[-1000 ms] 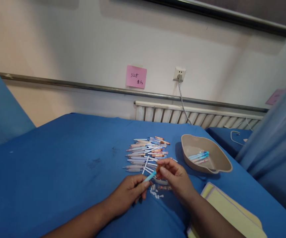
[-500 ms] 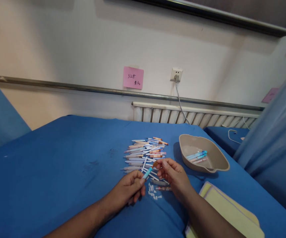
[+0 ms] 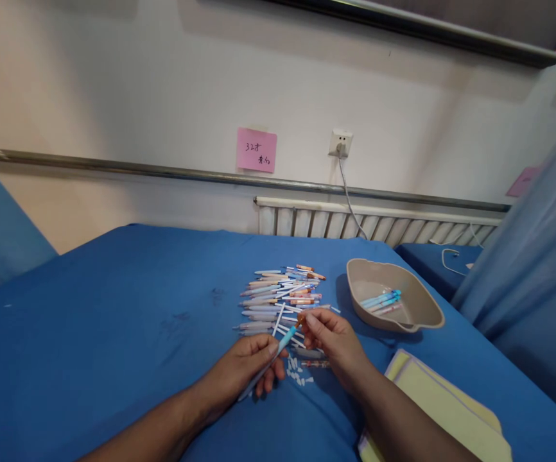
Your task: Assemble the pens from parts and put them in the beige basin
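Observation:
My left hand (image 3: pixel 249 362) is closed around a pen with a light blue upper part (image 3: pixel 286 338) and a pale, tapering lower end that sticks out below my fingers. The pen is tilted, its brown end up and to the right. My right hand (image 3: pixel 329 333) pinches that brown end piece (image 3: pixel 300 319) between thumb and fingers. Just beyond my hands lie several pen parts in rows, among them pale barrels (image 3: pixel 259 314) and thin white refills (image 3: pixel 280 317). Small white pieces (image 3: pixel 293 371) are scattered between my hands, beside a patterned pen part (image 3: pixel 315 364).
A beige plastic basin (image 3: pixel 427 314) on the right holds several pens (image 3: pixel 381 300). Folded yellow cloth (image 3: pixel 446 398) lies by my right forearm. The blue-covered table (image 3: pixel 114 321) reaches back to a white radiator (image 3: pixel 302 221). A blue curtain (image 3: pixel 513 276) hangs at the right.
The pale lower end of the pen now shows below my left hand, where it was not seen before. Both hands stay nearly in place at the pen.

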{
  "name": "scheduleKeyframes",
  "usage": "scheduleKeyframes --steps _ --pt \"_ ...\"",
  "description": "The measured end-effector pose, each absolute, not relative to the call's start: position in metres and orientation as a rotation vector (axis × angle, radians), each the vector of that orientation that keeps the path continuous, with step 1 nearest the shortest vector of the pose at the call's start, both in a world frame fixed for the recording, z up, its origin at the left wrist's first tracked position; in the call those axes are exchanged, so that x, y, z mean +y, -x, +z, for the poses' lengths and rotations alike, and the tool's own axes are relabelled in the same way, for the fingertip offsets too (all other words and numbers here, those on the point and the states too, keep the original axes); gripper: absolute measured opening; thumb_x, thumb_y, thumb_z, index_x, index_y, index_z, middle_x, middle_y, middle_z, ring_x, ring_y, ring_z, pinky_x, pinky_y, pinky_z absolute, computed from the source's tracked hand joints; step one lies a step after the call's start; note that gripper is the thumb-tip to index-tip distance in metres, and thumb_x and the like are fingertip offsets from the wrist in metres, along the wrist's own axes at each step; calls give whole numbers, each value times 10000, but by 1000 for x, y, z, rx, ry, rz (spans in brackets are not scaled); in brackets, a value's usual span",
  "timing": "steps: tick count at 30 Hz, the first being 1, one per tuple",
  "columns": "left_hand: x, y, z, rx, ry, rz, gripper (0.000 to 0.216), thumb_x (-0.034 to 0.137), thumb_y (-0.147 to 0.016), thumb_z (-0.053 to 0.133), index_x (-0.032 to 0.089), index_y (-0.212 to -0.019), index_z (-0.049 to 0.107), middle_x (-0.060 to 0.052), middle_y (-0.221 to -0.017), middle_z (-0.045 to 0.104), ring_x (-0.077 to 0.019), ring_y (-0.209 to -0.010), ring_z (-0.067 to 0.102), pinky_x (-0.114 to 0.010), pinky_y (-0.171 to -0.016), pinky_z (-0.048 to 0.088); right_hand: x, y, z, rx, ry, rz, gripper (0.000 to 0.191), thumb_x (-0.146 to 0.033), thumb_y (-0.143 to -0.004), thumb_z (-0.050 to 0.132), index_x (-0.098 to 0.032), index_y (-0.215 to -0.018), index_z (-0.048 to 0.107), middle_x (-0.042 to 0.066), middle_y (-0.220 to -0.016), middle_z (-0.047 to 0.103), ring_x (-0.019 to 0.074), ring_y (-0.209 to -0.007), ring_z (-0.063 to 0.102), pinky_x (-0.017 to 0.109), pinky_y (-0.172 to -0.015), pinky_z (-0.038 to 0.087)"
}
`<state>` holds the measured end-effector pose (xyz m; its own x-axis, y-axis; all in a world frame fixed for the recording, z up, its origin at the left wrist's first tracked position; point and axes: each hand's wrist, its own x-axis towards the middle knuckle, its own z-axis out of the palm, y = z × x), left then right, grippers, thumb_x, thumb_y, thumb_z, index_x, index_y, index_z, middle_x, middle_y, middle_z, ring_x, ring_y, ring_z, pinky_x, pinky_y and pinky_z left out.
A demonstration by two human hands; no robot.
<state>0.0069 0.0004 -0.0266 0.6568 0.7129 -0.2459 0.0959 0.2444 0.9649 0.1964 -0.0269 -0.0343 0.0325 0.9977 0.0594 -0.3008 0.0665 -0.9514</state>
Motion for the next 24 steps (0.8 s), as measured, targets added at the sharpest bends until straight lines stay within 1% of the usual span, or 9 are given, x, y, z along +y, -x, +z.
scheduleKeyframes --steps 4,8,10,13,15,17,19,21,24 --pt "2 -8 -26 801 -1284 475 438 569 -771 567 138 -847 545 0 -659 620 -59 -420 462 -162 -374 308 -27 -196 -34 -968 949 1296 361 -502 -758 629 -161 -867 676 -3 -719 594 81 -540 525 197 -518 408" --pt "3 -8 -26 821 -1319 497 425 573 -754 582 162 -837 514 23 -651 604 -43 -385 394 -163 -357 259 -22 -195 -35 -844 931 1327 383 -520 -713 660 -159 -842 657 -4 -688 597 78 -507 512 195 -490 398" --pt "3 -7 -25 835 -1371 507 415 563 -756 587 171 -866 507 31 -644 601 -44 -386 384 -162 -361 251 -18 -195 -34 -776 913 1340 400 -527 -681 681 -154 -821 646 -4 -680 602 74 -494 508 193 -483 398" --pt "5 -9 -17 861 -1473 517 381 544 -781 573 174 -850 516 24 -634 600 -62 -432 430 -165 -396 294 -11 -195 -32 -703 900 1331 435 -547 -640 698 -145 -790 629 -3 -670 607 70 -482 507 191 -477 399" --pt "7 -15 -4 869 -1493 539 406 569 -767 572 167 -813 540 11 -628 593 -84 -479 463 -180 -431 347 -6 -196 -31 -678 913 1314 469 -574 -607 703 -143 -771 616 -11 -647 598 70 -462 500 188 -451 384" --pt "10 -28 13 875 -1490 596 421 578 -722 616 166 -783 560 -1 -645 596 -106 -534 492 -202 -478 394 -1 -196 -30 -669 926 1296 500 -603 -579 698 -144 -754 604 -18 -620 588 74 -443 493 188 -429 368" --pt "13 -47 32 850 -1529 647 383 528 -680 679 169 -757 569 2 -653 598 -120 -581 514 -219 -541 424 2 -195 -30 -687 935 1288 492 -613 -575 688 -149 -701 585 -25 -569 570 74 -421 477 188 -418 353" --pt "18 -72 51 798 -1602 633 358 500 -669 687 164 -715 570 12 -631 583 -127 -588 527 -230 -568 430 4 -193 -29 -707 946 1280 458 -596 -581 687 -162 -642 552 -39 -501 537 75 -396 453 190 -411 340" --pt "30 -118 70 801 -1761 570 327 486 -705 623 163 -747 584 33 -590 553 -116 -509 483 -220 -491 377 4 -191 -25 -734 1024 1242 385 -531 -600 694 -176 -622 549 -42 -461 516 87 -383 444 197 -398 318"
